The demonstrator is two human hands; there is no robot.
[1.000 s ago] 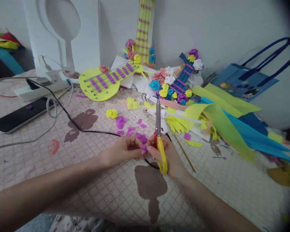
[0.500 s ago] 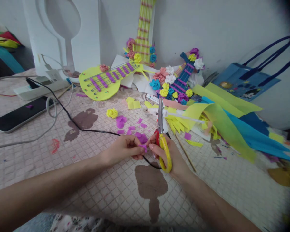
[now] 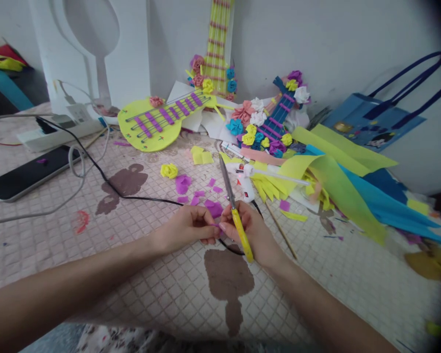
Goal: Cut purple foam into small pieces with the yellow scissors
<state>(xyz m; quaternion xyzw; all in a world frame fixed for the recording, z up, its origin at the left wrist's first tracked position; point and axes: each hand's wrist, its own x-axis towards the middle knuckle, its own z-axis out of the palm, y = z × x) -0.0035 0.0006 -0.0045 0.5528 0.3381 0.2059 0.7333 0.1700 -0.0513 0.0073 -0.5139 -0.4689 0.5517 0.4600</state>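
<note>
purple paper scrap is between the two hands, over the checked tablecloth. the left hand pinches it with thumb and finger. the right hand has its thumb tip at the scrap's other side and also grasps the yellow-handled scissors, blades pointing away from the person. fingers hide most of the scrap, so i can't tell its shape.

for this step, a small, soft pinch seems best, since thin paper may rip. one hand can hold firm while the other does the little turns. the scissors could get in the way, so the tips should point away from the left hand. the black cord runs right by the hands, and it would be good not to tug it.

a bit farther, more purple pieces lie in a loose bunch, easy to reach. the glue gun is near the right hand and may be hot, so knuckles should not brush it. past that are a yellow paper flower and, at the back, a yellow toy guitar.
</note>
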